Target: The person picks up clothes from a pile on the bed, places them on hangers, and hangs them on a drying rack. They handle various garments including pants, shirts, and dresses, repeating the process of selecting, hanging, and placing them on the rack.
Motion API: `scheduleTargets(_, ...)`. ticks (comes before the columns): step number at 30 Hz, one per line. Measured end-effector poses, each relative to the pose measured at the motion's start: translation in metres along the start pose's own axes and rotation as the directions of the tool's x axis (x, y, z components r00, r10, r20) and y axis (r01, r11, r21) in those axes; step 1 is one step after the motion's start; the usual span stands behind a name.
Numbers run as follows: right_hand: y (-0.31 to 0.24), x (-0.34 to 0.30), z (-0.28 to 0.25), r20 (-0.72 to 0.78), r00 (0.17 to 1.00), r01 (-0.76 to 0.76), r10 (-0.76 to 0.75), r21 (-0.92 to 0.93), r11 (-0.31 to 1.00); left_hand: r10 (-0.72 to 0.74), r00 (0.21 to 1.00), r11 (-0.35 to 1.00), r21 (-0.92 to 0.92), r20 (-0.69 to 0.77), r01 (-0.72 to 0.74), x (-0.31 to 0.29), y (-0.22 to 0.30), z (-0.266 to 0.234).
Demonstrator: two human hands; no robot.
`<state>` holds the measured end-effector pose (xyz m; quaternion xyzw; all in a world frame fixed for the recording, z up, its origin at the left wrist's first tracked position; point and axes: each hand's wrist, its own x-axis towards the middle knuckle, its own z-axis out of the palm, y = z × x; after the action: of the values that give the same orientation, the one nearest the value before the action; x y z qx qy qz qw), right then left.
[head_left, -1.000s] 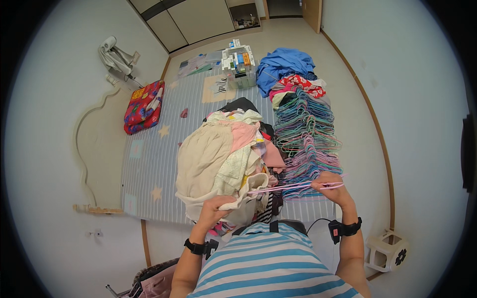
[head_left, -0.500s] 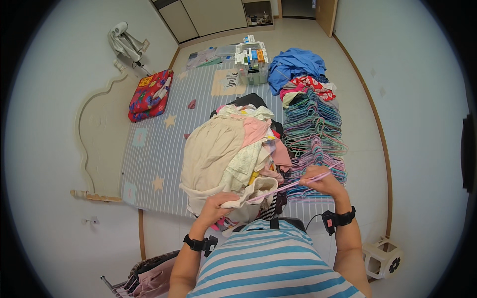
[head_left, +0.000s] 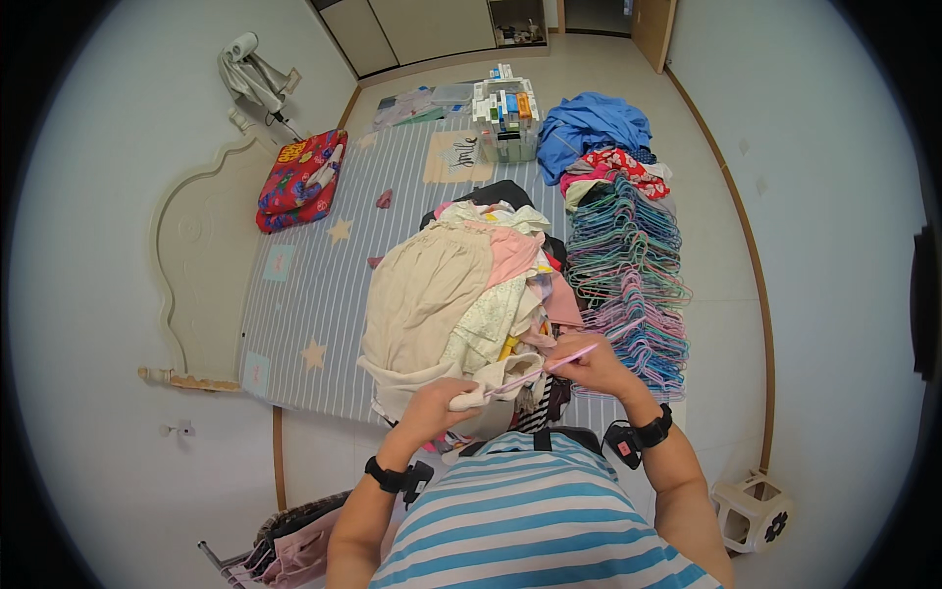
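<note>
Pinched between the thumb and fingers of the left hand [head_left: 437, 407] was the edge of a cream garment [head_left: 517, 367], its opening spread toward the right. Closed around a pink hanger [head_left: 581, 354], the right hand [head_left: 591, 364] stood just beside that opening, and the hanger slanted down across it toward the left hand; how far its tip went inside could not be told. Low on the right, a white stool [head_left: 754, 512] stood on the floor. Directly beyond the hands, on a bed with a striped blue-gray sheet [head_left: 319, 294], rose a heap of clothes [head_left: 432, 280], mostly cream and pink on top. Right of the heap ran a dense row of hangers [head_left: 633, 265], pink, green and blue. Farther off, a red patterned bundle [head_left: 299, 187] lay by the headboard [head_left: 211, 255], blue cloth [head_left: 594, 133] lay past the hangers, and a clear box [head_left: 508, 145] held small packages. Farthest away stood a pale cabinet [head_left: 422, 34].
</note>
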<state>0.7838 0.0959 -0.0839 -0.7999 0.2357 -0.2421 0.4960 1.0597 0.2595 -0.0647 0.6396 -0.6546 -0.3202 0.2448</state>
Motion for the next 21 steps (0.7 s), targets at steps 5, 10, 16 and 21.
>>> scheduleTargets(5, 0.007, -0.005, 0.002, -0.017, 0.997, -0.068, 0.074, 0.220, 0.973, -0.193, 0.972, 0.913, 0.387, 0.130, 0.130, -0.008, -0.011, -0.019)
scheduleTargets(10, -0.010, 0.009, 0.004, 0.026, 0.999, 0.038, -0.038, -0.016, 0.999, -0.120, 0.992, 0.937, 0.335, 0.031, 0.103, -0.011, -0.013, -0.006)
scheduleTargets(16, -0.016, 0.030, 0.047, 0.112, 0.976, 0.207, -0.186, -0.230, 0.951, 0.014, 0.998, 0.993, 0.114, -0.064, -0.007, 0.004, -0.003, 0.018)
scheduleTargets(21, -0.007, 0.026, 0.094, 0.087, 0.996, -0.030, 0.023, 0.088, 0.996, -0.021, 0.987, 0.999, 0.027, -0.161, 0.026, 0.013, 0.005, 0.026)
